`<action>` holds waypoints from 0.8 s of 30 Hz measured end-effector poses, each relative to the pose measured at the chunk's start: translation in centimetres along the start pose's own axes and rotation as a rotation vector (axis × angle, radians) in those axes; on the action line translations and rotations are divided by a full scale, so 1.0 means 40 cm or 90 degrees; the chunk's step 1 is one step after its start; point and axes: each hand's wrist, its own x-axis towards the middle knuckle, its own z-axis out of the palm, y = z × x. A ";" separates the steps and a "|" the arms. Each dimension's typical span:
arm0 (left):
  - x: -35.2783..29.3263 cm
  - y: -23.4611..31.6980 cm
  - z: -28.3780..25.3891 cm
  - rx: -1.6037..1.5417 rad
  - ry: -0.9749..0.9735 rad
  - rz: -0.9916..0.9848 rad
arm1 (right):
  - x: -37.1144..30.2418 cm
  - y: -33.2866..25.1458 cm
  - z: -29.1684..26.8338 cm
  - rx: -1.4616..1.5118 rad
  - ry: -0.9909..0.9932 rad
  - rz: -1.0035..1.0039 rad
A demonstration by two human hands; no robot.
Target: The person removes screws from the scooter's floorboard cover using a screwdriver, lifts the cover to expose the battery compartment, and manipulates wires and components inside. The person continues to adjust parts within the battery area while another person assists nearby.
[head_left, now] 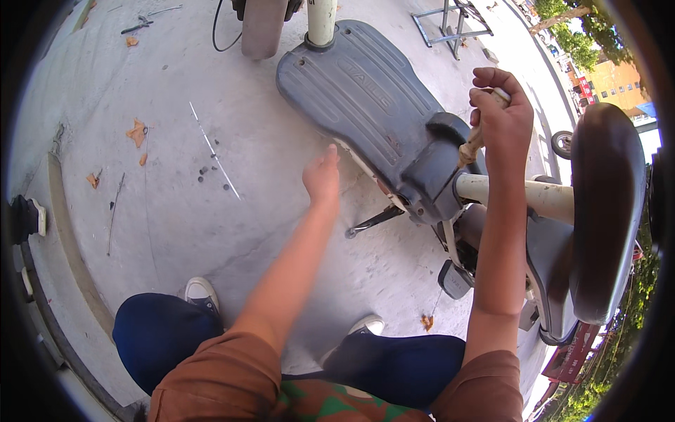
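A scooter's dark grey plastic footboard slants across the middle, joined to a pale tube at its top. My right hand is closed round a pale, tan-handled tool, its lower end pointing down at the raised rear part of the footboard. The grip hides much of this tool, so its exact kind is unclear. My left hand is by the footboard's near left edge, blurred, with most fingers hidden; whether it touches the edge I cannot tell.
The dark scooter seat rises at the right. Under the footboard a kickstand and a pedal stick out. A thin white rod, small dark bits and dry leaves lie on the concrete. A metal frame stands farther off.
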 end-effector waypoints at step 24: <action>0.362 0.256 -0.008 0.302 0.130 0.321 | 0.509 0.380 0.294 -0.500 -0.424 0.153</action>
